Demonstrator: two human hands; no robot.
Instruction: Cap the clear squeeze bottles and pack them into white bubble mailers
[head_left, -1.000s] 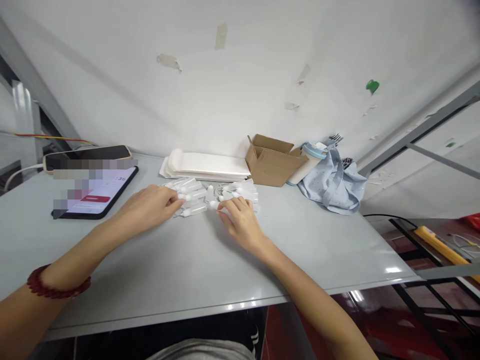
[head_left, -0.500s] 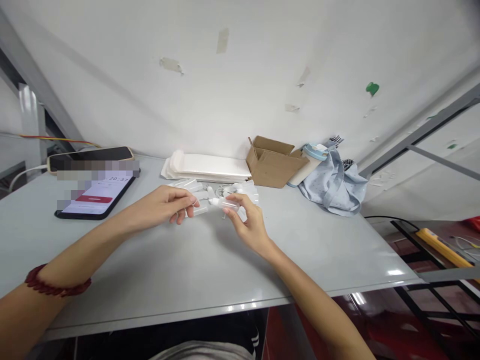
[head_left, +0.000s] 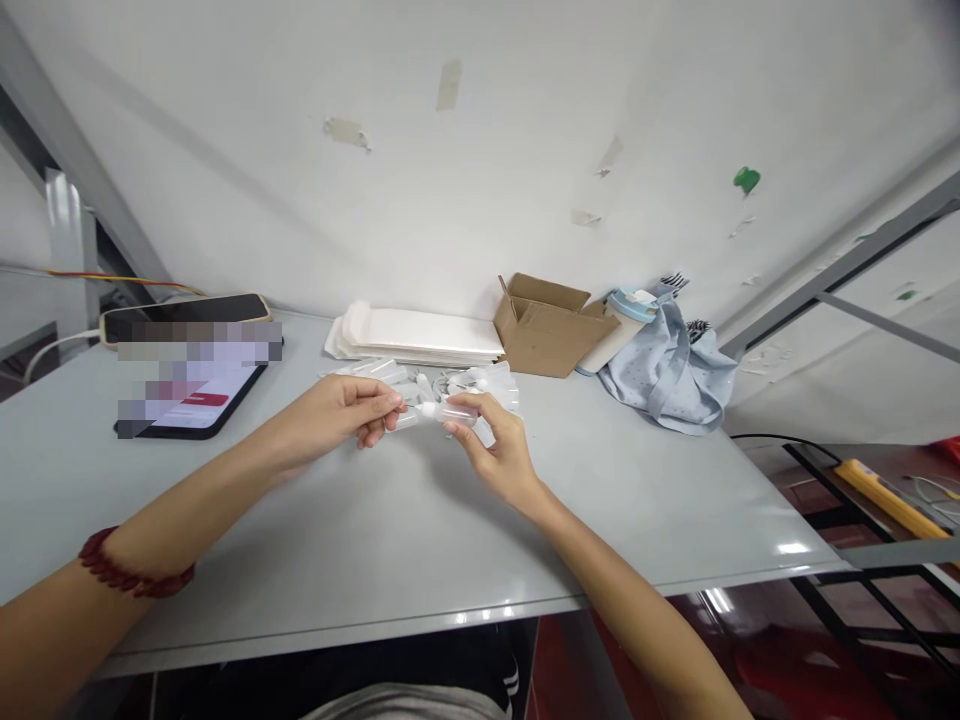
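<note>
Grey surface (head_left: 390, 540) by a white wall; both hands hover just above a pile of clear vials (head_left: 480, 380).
The left hand (head_left: 337, 410) pinches a small vial (head_left: 403, 418) and the right hand (head_left: 499, 455) a white-tipped bottle (head_left: 448, 412), end to end, seemingly to line them up.

Black flat phone (head_left: 191, 400) lay left on grey table (head_left: 375, 540), small clear plastic bottles (head_left: 484, 380) centre, white flat stack (head_left: 420, 335) behind them, brown cardboard box (head_left: 547, 325) right, blue cloth bag (head_left: 675, 375) farther right.

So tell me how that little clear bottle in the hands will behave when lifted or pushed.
Probably very light: the bottle is held by just a few fingers of the right hand and left hand. Its round, slim body would likely roll if nudged on the smooth table. The clear, thin-looking plastic suggests stiff but slightly squeezable, not fragile.
</note>
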